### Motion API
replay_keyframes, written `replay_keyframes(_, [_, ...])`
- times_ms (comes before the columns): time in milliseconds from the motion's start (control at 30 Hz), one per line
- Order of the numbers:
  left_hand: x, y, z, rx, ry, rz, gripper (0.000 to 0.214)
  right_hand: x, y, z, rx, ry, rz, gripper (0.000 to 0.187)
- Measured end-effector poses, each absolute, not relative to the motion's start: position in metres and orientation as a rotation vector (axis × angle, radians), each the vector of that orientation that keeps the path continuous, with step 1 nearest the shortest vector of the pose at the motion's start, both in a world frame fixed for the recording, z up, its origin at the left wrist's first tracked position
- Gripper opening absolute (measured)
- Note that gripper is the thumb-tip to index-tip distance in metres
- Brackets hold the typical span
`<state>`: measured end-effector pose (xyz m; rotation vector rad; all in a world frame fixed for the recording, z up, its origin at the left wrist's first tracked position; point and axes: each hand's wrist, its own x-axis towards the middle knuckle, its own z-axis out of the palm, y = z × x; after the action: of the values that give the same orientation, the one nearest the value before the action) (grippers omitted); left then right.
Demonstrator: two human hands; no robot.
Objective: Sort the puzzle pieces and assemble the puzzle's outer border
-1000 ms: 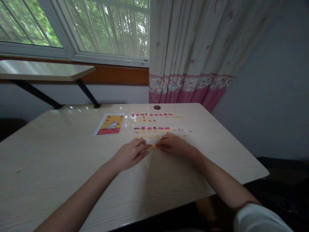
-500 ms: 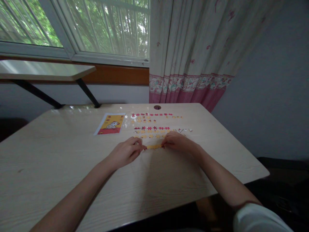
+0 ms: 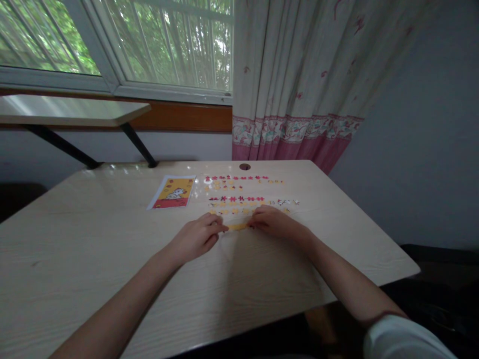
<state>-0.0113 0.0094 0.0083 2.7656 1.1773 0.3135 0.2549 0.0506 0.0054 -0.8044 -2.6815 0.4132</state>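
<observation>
Both my hands rest on a pale wooden table [image 3: 93,259]. A short strip of joined yellow puzzle pieces [image 3: 238,227] lies between them. My left hand [image 3: 197,236] pinches the strip's left end with curled fingers. My right hand [image 3: 276,222] is closed on its right end. Just beyond the hands lie rows of loose red and yellow puzzle pieces [image 3: 235,200], with a few white ones [image 3: 283,202] to the right.
A picture card [image 3: 171,192] showing a white animal on yellow and red lies at the left of the pieces. A round cable hole [image 3: 244,166] is near the table's far edge. A shelf [image 3: 71,109], window and pink-bordered curtain [image 3: 295,80] stand behind.
My hands have moved slightly apart, uncovering more of the yellow strip between them. The left hand's fingers went from lying flat to a pinch.
</observation>
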Motion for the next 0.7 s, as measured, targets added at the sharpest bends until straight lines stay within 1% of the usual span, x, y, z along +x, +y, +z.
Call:
replay_keyframes(333, [-0.013,0.012,0.008,2.759,1.210,0.307,0.035,0.255,0.050,0.005,-0.796,-2.629,0.341,0.018])
replay_keyframes(700, [-0.009,0.009,0.007,2.727,1.253,0.306,0.036,0.233,0.031,0.006,-0.795,-2.749,0.201,0.027])
